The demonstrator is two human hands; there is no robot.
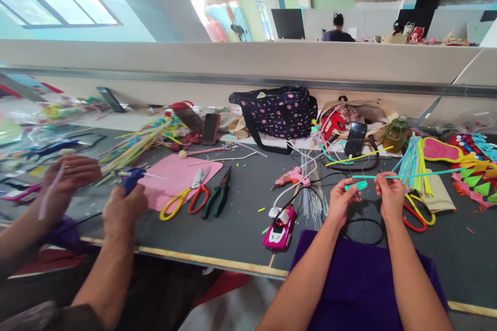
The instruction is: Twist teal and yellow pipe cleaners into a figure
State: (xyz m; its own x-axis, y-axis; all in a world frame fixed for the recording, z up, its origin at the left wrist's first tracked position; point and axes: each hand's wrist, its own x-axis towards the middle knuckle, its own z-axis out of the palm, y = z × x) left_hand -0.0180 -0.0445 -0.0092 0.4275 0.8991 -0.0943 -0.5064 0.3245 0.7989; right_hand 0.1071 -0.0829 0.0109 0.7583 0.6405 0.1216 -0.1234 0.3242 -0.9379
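Observation:
My left hand [342,199] is closed, pinching a small bunched turquoise piece [357,185] of what looks like pipe cleaner. A straight turquoise pipe cleaner [427,174] runs from that piece through the closed fingers of my right hand [391,194] and sticks out far to the right. Both hands are raised over the dark table edge, above a purple cloth [361,284]. Close to my right hand lie red-and-yellow scissors [420,213] and a bundle of blue and yellow pipe cleaners [417,163]. A black cable [365,243] loops below my hands.
To the left, a co-worker's hands [124,207] hold a blue glue gun [132,180] and a pale strip. Between us are scissors [190,194], green-handled pliers [218,194], a pink glue gun [292,178] and a magenta power strip [279,230]. A patterned bag [277,114] stands behind.

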